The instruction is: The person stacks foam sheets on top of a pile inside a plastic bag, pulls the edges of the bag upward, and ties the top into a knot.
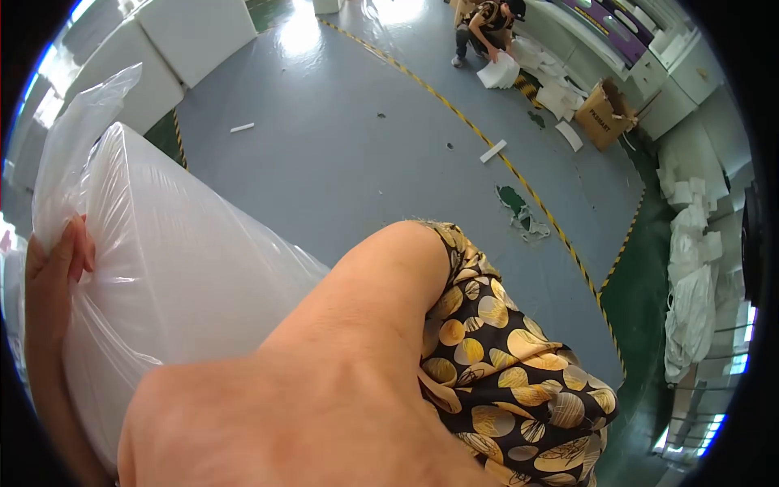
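And there, the left hand [61,256] gripped the clear plastic [65,170], the big white block [187,252] wrapped right beside it; well beyond, a person [485,31] crouched.

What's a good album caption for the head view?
A bare left hand grips clear plastic around a boxy white block while a black-capped person crouches beyond.

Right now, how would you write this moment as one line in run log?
left hand: grips clear film | film: around white block | right arm: near camera, grip unclear | background: person crouching
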{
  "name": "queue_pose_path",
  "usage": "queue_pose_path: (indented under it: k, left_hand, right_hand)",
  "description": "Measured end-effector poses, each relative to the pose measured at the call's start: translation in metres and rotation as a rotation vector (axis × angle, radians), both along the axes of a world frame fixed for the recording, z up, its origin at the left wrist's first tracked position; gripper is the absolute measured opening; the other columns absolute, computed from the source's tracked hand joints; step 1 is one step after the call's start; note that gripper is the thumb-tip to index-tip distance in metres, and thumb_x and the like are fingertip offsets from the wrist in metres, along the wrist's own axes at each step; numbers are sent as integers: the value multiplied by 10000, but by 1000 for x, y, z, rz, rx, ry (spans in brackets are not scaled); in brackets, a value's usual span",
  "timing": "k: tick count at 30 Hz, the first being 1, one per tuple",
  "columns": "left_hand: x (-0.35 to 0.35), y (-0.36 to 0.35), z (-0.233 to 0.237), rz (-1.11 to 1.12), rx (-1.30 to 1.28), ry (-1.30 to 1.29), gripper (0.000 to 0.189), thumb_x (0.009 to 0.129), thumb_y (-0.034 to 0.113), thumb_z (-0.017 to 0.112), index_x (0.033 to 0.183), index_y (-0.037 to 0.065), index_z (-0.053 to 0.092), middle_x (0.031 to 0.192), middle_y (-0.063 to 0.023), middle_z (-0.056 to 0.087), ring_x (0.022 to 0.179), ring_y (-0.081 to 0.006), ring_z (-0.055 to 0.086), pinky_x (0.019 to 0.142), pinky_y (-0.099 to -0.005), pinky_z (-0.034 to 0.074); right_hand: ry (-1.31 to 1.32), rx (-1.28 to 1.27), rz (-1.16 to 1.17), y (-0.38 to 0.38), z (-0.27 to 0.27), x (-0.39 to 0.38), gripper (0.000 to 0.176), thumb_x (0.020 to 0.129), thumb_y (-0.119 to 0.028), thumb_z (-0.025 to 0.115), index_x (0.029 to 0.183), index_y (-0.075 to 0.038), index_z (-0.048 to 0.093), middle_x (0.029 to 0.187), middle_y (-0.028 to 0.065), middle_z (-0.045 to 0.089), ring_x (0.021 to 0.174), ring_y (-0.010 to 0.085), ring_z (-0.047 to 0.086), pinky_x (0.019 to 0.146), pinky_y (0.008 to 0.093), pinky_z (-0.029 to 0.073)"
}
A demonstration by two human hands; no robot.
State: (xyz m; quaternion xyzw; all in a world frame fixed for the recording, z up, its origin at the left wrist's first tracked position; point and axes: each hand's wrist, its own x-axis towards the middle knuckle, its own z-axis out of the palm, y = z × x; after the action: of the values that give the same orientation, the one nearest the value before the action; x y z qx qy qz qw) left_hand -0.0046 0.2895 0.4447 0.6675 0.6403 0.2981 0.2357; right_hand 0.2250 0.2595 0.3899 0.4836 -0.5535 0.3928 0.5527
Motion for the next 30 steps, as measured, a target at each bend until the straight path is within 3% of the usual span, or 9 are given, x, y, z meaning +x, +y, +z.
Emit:
queue_pose_path:
  k: [4,6,7,9,18,19,22,23,30]
  left_hand:
    - [-3,1,1,-49,-37,-6,346,994,196,421,672,77,465,568,0,414,550,-65,361,978,-263,354]
    - [-2,-1,-3,47,-44,-175,324,987,199,445,693,69,480,587,0,432,565,-71,372,891,-237,372]
    - [-4,0,-2,47,-40,-173,324,987,199,445,693,69,480,587,0,432,565,-71,372,891,-237,372]
    - [-8,1,1,-91,-75,-149,295,981,205,465,728,61,508,607,4,452,572,-73,378,735,-210,377]
    - [-1,-4,-4,90,24,-31,279,978,211,471,750,59,521,617,10,461,572,-69,375,631,-204,357]
    - [-6,-4,-7,84,39,18,270,977,198,471,752,61,530,620,16,464,577,-66,381,564,-204,320]
    - [-6,-3,-7,13,13,-123,267,973,201,475,753,63,535,616,18,464,582,-63,391,563,-206,315]
    - [24,0,2,26,7,-131,267,973,201,475,753,63,535,616,18,464,582,-63,391,563,-206,315]
    - [-1,-1,5,-48,-20,16,279,974,218,472,743,73,531,604,17,458,565,-66,380,558,-210,302]
  right_hand:
    - [9,28,-64,-2,3,-16,228,769,-67,546,968,5,632,857,121,622,717,244,595,641,345,471]
    - [8,28,-89,-2,3,-20,234,772,-75,545,974,9,628,867,124,620,725,250,594,648,348,471]
    - [11,31,-98,-2,3,-22,237,774,-79,545,978,11,626,872,126,618,729,252,593,651,349,471]
    - [17,39,-116,-6,5,-29,243,777,-87,544,984,14,623,882,130,616,738,258,592,657,353,471]
    - [51,70,-165,-17,7,-46,277,792,-122,541,1014,30,606,927,145,605,776,283,587,687,367,470]
    - [62,72,-168,-17,7,-46,281,793,-126,541,1017,32,604,932,147,604,780,285,586,690,368,470]
    - [38,70,-171,-17,5,-44,294,798,-138,540,1027,37,598,947,152,601,793,294,584,700,373,469]
    - [39,65,-169,-18,4,-44,298,800,-142,540,1031,39,596,952,154,599,797,296,584,703,375,469]
    - [45,70,-157,-13,0,-45,331,811,-169,537,1054,51,583,988,166,591,827,316,579,727,386,469]
